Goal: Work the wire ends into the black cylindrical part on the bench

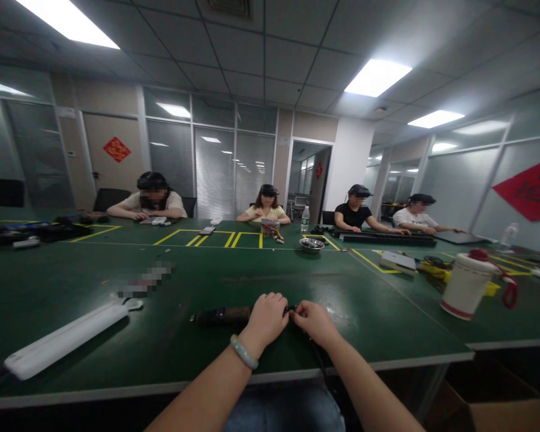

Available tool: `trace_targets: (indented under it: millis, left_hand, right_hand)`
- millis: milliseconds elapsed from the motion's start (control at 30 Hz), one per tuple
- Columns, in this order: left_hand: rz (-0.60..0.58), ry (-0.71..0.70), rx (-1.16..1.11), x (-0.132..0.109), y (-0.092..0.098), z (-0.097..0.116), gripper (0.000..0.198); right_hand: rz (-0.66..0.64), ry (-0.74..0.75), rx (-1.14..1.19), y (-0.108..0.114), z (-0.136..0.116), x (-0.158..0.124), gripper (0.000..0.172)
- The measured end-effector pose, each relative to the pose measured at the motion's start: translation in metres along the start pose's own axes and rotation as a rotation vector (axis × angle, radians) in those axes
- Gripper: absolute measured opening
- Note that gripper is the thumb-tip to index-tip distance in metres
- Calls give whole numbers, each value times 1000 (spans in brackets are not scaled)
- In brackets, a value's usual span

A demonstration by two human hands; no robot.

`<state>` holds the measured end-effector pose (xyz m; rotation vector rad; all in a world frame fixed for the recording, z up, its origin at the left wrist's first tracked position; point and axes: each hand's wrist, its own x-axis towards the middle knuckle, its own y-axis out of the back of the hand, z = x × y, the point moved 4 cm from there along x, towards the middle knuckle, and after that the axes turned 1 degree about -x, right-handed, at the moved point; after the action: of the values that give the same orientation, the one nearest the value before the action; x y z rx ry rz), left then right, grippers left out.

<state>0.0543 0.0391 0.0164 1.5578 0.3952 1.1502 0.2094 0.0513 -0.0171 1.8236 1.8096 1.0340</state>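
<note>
A dark, stick-shaped electric screwdriver (222, 316) lies along the green table in front of me, its small metal tip pointing left. My left hand (267, 318), with a pale bangle (243, 352) at the wrist, is closed around its rear end. Just to the right, my right hand (315, 322) pinches the black cord (291, 309) where it meets the tool. The fingertips of both hands almost touch, and they partly hide the joint. From there the cord (320, 363) drops over the near table edge.
A white power strip (67, 341) lies at left. To the right stand a white cup with a red lid (468, 285) and a white box (398, 262). Farther back are a metal bowl (312, 245) and a water bottle (305, 219). Several people sit across the table (198, 264).
</note>
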Motion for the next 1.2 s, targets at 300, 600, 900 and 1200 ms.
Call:
trace_targets:
  millis: [300, 600, 900, 1200]
  left_hand:
    - [-38, -2, 36, 0, 4, 4, 11]
    - [-68, 8, 4, -1, 4, 5, 9]
    - [-6, -68, -128, -4, 1, -3, 8]
    - [9, -66, -175, -5, 1, -3, 11]
  right_hand:
    - [3, 14, -51, 1, -3, 1, 15]
    - [-14, 30, -96, -2, -1, 1, 14]
    - [-30, 48, -61, 1, -5, -2, 9]
    - [-10, 102, -53, 0, -4, -1, 6]
